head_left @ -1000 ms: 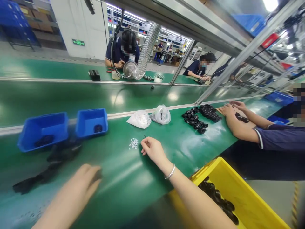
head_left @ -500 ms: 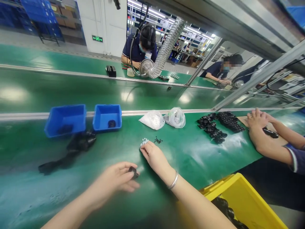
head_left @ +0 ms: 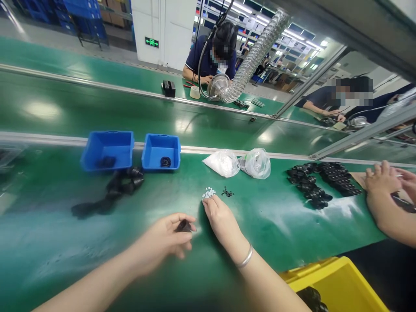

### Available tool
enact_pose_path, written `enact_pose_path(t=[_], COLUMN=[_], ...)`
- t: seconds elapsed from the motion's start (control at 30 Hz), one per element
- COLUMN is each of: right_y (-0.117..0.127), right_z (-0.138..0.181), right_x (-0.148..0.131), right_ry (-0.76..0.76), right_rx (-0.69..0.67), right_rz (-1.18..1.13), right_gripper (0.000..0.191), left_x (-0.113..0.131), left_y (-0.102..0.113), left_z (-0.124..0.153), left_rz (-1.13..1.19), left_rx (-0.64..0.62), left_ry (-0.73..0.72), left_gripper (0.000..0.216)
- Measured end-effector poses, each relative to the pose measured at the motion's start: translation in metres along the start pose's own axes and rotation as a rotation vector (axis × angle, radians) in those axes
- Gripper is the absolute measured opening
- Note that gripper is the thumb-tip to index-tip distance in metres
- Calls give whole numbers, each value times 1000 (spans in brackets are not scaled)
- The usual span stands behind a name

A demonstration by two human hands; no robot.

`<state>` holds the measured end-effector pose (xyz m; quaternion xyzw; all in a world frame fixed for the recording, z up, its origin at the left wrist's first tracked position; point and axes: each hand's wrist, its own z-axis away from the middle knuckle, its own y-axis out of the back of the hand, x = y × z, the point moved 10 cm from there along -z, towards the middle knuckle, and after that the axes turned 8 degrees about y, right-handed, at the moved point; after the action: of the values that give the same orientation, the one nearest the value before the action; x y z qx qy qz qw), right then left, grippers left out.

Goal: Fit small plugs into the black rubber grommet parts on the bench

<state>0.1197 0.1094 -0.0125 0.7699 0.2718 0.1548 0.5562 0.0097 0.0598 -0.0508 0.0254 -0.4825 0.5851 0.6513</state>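
My left hand (head_left: 172,236) is closed around a small black plastic part (head_left: 183,225), which looks hollow at its top, held above the green table (head_left: 260,234). To its right, my right hand (head_left: 221,214) reaches down to the table with its fingertips pinched together at the near edge of a pile of small white pieces (head_left: 209,192). Whatever lies between those fingertips is hidden or too small to make out. Beside the white pile lie several tiny black rings (head_left: 228,192).
Behind the piles sit a bag of white pieces (head_left: 222,163) and another clear bag (head_left: 258,164). Two blue bins (head_left: 131,151) (head_left: 177,151) stand at left, with black parts (head_left: 125,184) before them. A yellow crate (head_left: 344,277) is near right. A co-worker's hands (head_left: 383,182) are beyond black parts (head_left: 308,184).
The view has shifted, so the table's contents appear further right. My left hand has turned the black part slightly; my right hand stays at the white pile.
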Motion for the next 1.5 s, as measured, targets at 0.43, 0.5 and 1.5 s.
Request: enact_pose_path(t=[0.43, 0.5, 1.5], right_y=[26, 22, 35], right_z=[0, 0, 49], right_x=[-41, -46, 116], right_ry=[-37, 3, -513], right_rx=[47, 60, 52], right_rz=[-685, -629, -131], right_gripper=[11, 11, 16], left_x=[20, 21, -1], left_y=[21, 19, 27], left_z=[1, 2, -11], left_rz=[-635, -722, -507], left_rx=[352, 363, 317], left_ry=[-302, -329, -153], left_gripper=[34, 36, 50])
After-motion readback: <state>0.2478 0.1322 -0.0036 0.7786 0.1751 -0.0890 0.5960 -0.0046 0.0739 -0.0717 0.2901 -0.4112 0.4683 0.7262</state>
